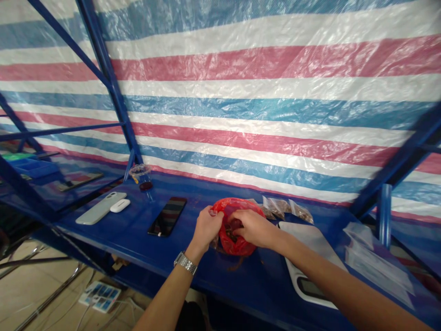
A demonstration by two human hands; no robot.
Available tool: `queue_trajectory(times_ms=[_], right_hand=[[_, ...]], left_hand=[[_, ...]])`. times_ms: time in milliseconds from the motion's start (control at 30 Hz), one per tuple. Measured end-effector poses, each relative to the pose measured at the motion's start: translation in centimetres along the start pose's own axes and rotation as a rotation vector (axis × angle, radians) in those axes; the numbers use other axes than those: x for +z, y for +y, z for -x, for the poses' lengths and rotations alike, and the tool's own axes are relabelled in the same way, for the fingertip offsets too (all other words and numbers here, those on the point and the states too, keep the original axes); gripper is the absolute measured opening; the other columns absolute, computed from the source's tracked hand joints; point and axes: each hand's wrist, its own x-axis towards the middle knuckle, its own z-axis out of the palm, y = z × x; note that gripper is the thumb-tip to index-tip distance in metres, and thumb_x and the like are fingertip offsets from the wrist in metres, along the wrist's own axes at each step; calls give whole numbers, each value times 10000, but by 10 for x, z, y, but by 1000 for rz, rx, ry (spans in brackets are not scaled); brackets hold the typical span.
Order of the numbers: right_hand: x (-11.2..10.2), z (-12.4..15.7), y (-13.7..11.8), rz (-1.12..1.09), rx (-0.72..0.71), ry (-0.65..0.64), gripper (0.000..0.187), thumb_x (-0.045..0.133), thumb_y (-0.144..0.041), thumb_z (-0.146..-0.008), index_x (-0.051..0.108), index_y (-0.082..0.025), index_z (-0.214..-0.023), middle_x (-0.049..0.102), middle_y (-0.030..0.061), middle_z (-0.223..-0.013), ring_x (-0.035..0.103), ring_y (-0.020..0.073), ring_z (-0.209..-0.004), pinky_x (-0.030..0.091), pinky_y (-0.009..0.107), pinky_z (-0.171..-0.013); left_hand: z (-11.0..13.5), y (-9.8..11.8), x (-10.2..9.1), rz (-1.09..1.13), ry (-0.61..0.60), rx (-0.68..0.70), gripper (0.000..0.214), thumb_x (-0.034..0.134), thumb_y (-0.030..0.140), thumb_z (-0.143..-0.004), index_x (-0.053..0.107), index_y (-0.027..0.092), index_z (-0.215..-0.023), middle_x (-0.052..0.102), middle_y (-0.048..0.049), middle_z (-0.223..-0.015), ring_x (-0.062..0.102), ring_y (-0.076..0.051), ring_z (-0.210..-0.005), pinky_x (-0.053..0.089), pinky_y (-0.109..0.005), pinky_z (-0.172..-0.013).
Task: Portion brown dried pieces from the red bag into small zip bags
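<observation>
One big striped plastic tarp (pixel 241 92) is hanging across the whole back of the rig in red, white and blue bands, stretched behind a blue steel frame (pixel 113 87). Below it, a long blue counter (pixel 220 280) is carrying everything. Toward its right end, a white digital scale (pixel 310 271) is lying beside a stack of clear plastic sleeves (pixel 379 262). Mid-counter, a red plastic bag (pixel 237 243) is sitting between the person's two hands. The left hand (pixel 206 227), a wristwatch (pixel 185 263) on its wrist, is closed around the bag's rim and holding it. The right hand (pixel 255 228) is curled over the mouth, its fingers dipping in among brown bits (pixel 231 230) (whether they are pinching anything, I cannot tell from here). Just behind the bag, small clear pouches (pixel 287 209) of brown pieces are leaning together. Further left, a black phone (pixel 167 216), a white phone (pixel 98 209), a white earbud case (pixel 120 205) and a small plastic cup (pixel 141 177) are resting on the counter.
</observation>
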Motion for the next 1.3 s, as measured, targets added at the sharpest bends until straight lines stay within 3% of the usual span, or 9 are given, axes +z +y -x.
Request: queue_trajectory(times_ms=[167,333,467,600,700,800,1000,1133,1300], right_hand=[[5,-1,1,-219,36,3,127,724,-167,-814,744,-197,-937,803,67,-991,748,239,-911,546,325,-802],[-2,3,1,-511,59,48,144,656,-180,-853,714,-199,-984,795,66,-987,754,222,-900,577,346,-837],[-20,16,5,-509,25,150,177,627,-233,-890,709,-200,-1043,777,90,-1096,732,227,-1029,553,384,-962],[-29,27,6,-458,7,211,206,627,-275,-908,703,-187,-1079,761,106,-1135,719,231,-1063,540,406,-998],[-30,28,3,-452,-24,217,189,618,-281,-922,700,-196,-1071,763,98,-1136,718,227,-1058,537,415,-1006],[-34,26,0,-497,-19,211,193,629,-292,-919,692,-200,-1076,767,91,-1132,717,224,-1063,539,416,-1009],[-47,27,8,-556,0,252,259,646,-359,-913,689,-190,-1105,765,91,-1129,727,214,-1036,544,414,-1006],[-55,31,9,-534,-2,298,301,662,-397,-900,689,-189,-1116,753,100,-1157,727,220,-1033,556,417,-988],[-58,30,-7,-341,4,305,251,641,-291,-919,706,-222,-1151,752,76,-1169,714,219,-1043,553,406,-988]], left_hand=[[-1,0,-4,-27,-13,17,180,634,295,-846,661,156,-956,738,-70,-824,679,-194,-722,504,-275,-664],[-3,0,-20,-188,53,199,550,729,432,-812,599,120,-1246,700,-122,-998,678,-267,-929,519,-415,-921],[2,4,-30,-294,226,329,672,641,525,-880,517,104,-1390,592,-175,-1163,645,-292,-978,505,-502,-982],[18,16,-37,-336,314,440,676,572,560,-934,458,134,-1446,585,-152,-1155,635,-293,-997,501,-499,-982],[29,27,-42,-329,247,445,626,595,537,-940,436,189,-1435,613,-55,-981,637,-237,-883,518,-397,-874],[33,33,-41,-242,104,495,525,640,461,-927,430,221,-1344,538,37,-823,585,-161,-741,485,-292,-756],[27,25,-16,-30,-184,457,407,608,230,-893,365,214,-1219,556,20,-932,592,-124,-803,484,-257,-780],[23,14,7,18,-211,426,136,557,234,-937,456,215,-1026,592,-1,-904,601,-145,-816,489,-280,-792],[22,9,21,-30,-197,412,48,604,217,-921,565,206,-946,665,-27,-911,643,-176,-841,496,-303,-808]])
